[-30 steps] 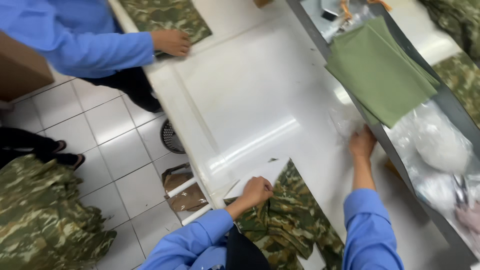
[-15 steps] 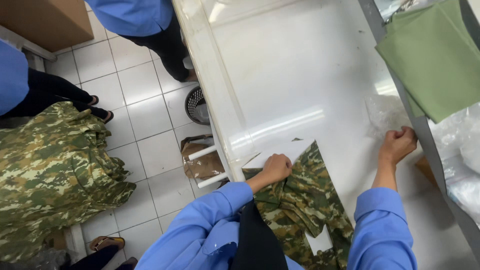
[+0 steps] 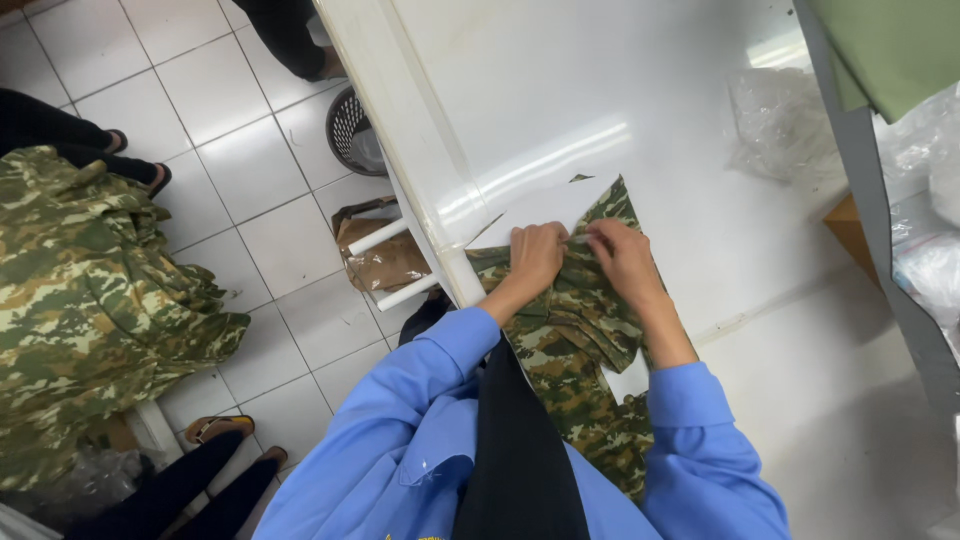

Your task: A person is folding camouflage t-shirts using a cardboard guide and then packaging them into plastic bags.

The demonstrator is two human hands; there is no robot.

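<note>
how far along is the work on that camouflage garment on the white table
Early. Done: the camouflage fabric garment lies on the glossy white table. In hand: the left hand and right hand both pinch its upper edge. Left: it looks rumpled, and the crinkled clear plastic bag lies apart, unused.

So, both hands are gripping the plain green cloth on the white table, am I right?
Not quite: in the head view the left hand and right hand grip the camouflage cloth, not a plain green one. It does lie on the white table.
</note>
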